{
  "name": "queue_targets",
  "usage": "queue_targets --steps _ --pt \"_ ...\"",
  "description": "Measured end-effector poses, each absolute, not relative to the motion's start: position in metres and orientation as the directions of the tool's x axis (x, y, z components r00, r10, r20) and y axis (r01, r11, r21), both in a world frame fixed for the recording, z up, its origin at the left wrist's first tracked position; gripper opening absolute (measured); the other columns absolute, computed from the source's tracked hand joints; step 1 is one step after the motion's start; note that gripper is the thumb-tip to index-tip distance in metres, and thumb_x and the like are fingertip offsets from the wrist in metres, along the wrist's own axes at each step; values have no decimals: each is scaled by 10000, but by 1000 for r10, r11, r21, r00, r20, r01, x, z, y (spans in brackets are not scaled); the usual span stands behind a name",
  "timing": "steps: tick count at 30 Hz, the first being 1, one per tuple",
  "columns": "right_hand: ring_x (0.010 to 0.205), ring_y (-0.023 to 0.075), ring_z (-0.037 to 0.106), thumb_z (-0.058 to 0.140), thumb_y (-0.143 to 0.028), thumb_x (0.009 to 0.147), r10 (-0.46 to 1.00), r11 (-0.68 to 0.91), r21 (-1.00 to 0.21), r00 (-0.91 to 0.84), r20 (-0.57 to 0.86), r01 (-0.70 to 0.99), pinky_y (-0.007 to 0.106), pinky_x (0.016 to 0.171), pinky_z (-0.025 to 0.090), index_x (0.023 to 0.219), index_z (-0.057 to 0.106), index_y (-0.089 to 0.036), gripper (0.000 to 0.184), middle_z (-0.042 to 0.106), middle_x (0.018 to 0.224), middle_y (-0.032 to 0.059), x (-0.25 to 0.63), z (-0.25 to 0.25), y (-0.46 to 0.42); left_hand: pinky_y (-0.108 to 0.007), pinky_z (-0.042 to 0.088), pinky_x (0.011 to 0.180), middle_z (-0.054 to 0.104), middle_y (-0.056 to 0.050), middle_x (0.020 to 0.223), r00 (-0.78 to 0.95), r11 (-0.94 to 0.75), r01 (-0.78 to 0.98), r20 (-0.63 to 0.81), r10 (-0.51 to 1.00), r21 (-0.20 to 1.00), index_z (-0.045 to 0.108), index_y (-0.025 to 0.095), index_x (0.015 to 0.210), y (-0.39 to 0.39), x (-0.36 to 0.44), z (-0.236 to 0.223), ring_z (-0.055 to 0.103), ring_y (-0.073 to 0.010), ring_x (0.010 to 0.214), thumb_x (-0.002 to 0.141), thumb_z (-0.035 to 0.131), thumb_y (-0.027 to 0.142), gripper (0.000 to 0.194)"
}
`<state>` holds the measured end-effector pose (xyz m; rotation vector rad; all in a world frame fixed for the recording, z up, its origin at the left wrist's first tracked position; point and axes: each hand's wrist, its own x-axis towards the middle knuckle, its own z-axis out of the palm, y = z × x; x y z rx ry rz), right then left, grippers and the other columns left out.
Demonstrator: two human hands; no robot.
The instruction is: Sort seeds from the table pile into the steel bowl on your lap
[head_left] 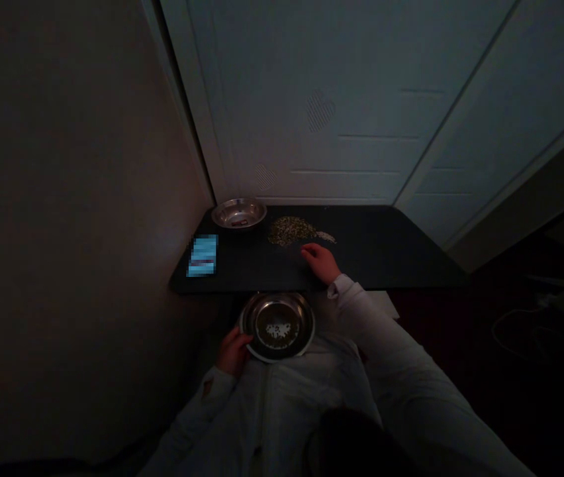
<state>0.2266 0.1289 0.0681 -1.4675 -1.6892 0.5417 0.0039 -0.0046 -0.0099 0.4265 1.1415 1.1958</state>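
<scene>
My left hand [234, 349] grips the rim of a steel bowl [277, 326] held in my lap just below the table's front edge; a few pale grains lie in its bottom. My right hand [320, 261] rests on the dark table [386, 255], fingers curled down and pressed together, just short of a heap of small seeds or grains [292, 230]. What its fingertips hold, if anything, is too small and dim to see. A second, smaller steel bowl [239, 212] stands at the table's back left corner.
A lit phone [203, 255] lies on the table's left side. A white panelled door stands right behind the table and a plain wall runs along the left. Cables [520, 324] lie on the dark floor at right. The room is very dim.
</scene>
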Motion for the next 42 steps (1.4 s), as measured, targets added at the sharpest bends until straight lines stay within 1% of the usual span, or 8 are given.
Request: queue_targets --steps 6,11,14,18,21,27,37,42 --pt "670 109 522 437 -280 721 955 240 -711 -29 295 661 235 641 399 888 573 -150 251 599 759 28 220 67 119 -241 387 487 623 7 571 -62 382 -517 -479 876 766 597 143 712 -4 4 -8 548 -126 508 435 599 97 281" --pt "610 102 512 425 -308 738 964 245 -658 -107 244 712 224 592 386 926 565 -165 275 595 699 12 218 65 119 -249 391 495 619 8 562 -68 386 -513 -484 872 767 595 141 702 -4 5 -8 548 -130 505 443 588 94 263" --pt "605 105 513 429 -332 738 965 252 -611 -148 217 750 222 574 375 935 565 -185 281 599 688 2 219 64 119 -249 384 479 612 7 540 -64 392 -499 -484 873 773 593 138 700 -4 4 -8 542 -134 488 442 592 97 261" --pt "609 104 517 438 -363 732 961 274 -581 -194 197 766 218 564 363 920 575 -200 284 604 691 -3 219 65 116 -236 371 463 611 8 547 -70 393 -494 -486 871 776 592 139 685 -5 5 -4 536 -129 492 439 591 98 250" --pt "619 100 520 445 -368 728 956 293 -577 -227 186 762 213 568 361 890 589 -204 272 609 694 -5 219 67 114 -229 361 448 609 9 552 -70 391 -487 -481 874 781 592 143 664 -6 6 -2 529 -121 485 440 587 105 227" --pt "624 91 523 463 -375 712 948 315 -592 -271 165 742 206 571 356 835 602 -203 253 612 703 -13 219 68 112 -221 346 423 592 19 511 -66 380 -482 -465 883 790 598 141 684 -5 5 -6 510 -111 446 432 597 106 254" --pt "630 87 525 476 -382 699 935 346 -603 -316 161 719 206 598 370 834 615 -212 258 611 706 -14 219 65 112 -251 386 499 614 7 565 -73 388 -494 -481 874 778 604 150 682 -4 6 -6 548 -138 534 433 595 113 252" --pt "628 87 523 474 -389 699 937 342 -599 -308 163 724 207 602 371 845 613 -210 270 607 696 -11 219 65 111 -245 378 469 613 7 561 -64 393 -488 -482 874 779 604 149 696 -4 5 -7 541 -135 504 440 597 111 260"
